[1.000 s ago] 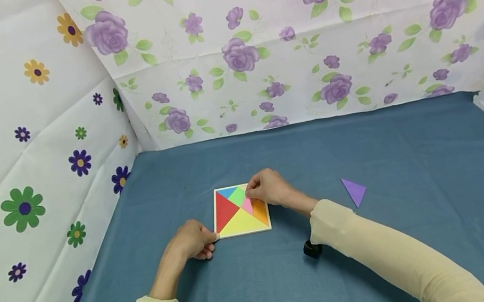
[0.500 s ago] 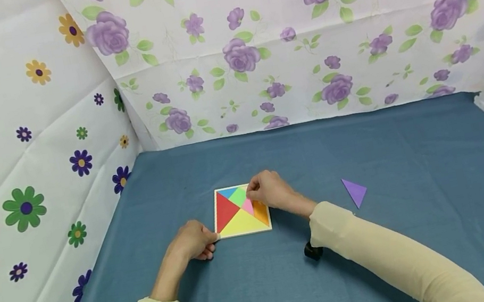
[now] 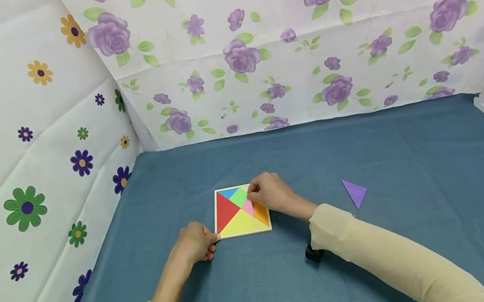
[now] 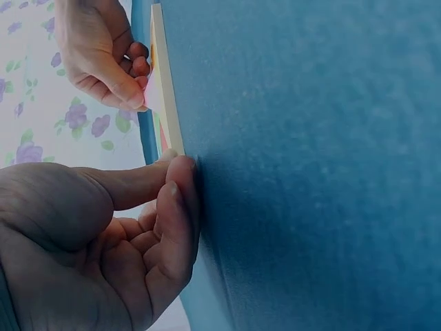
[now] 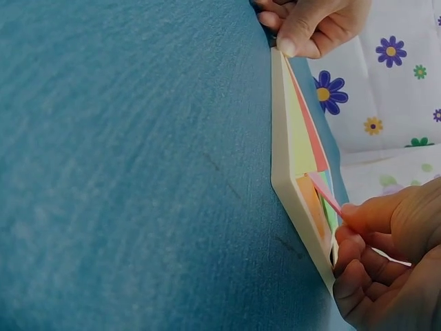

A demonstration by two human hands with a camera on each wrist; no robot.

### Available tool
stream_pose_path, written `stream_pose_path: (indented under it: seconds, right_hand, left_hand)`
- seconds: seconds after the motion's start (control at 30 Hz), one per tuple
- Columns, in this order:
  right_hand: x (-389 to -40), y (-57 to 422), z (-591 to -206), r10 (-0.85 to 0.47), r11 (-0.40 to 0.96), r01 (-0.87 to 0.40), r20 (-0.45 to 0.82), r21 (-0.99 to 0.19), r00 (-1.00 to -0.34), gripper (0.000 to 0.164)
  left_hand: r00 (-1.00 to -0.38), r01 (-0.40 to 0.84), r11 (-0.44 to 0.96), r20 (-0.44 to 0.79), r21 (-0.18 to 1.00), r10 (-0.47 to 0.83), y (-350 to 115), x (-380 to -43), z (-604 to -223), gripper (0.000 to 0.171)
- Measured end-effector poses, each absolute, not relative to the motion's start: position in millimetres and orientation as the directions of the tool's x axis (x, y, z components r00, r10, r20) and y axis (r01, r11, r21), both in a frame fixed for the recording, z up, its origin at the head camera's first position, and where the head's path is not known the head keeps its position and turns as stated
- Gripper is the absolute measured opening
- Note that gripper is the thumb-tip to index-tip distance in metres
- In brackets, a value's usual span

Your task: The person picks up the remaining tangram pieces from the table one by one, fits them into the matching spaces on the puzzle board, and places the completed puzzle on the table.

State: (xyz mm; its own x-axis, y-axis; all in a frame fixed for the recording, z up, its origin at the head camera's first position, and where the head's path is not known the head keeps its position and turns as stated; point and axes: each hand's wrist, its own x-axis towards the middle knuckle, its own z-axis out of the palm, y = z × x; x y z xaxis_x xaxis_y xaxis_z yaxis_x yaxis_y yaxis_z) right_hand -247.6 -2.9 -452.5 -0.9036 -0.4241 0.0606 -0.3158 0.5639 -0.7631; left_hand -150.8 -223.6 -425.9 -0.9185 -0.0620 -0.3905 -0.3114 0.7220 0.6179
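Observation:
A square tangram tray with a pale rim lies on the cloth. My left hand pinches its near left corner between thumb and fingers. My right hand is over the far right part of the tray and pinches a pink tangram piece. In the right wrist view that piece stands tilted, one end raised at my fingertips, the other low by the orange piece. Red, yellow, green and blue pieces lie in the tray. My right fingers hide its far right corner.
A purple triangle lies on the blue cloth, to the right of the tray and beyond my right sleeve. Flower-printed sheets stand along the back and left edges of the table.

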Motion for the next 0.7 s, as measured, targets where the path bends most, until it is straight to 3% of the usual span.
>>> stream_pose_path:
  seconds: [0.7]
  right_hand:
    - [-244.8, -5.3, -452.6, -0.402, 0.585, -0.303, 0.056, -0.752, -0.914, 0.010]
  left_hand:
    - [-0.934, -0.284, 0.736, -0.350, 0.614, -0.068, -222.8, -148.2, -427.9, 0.020]
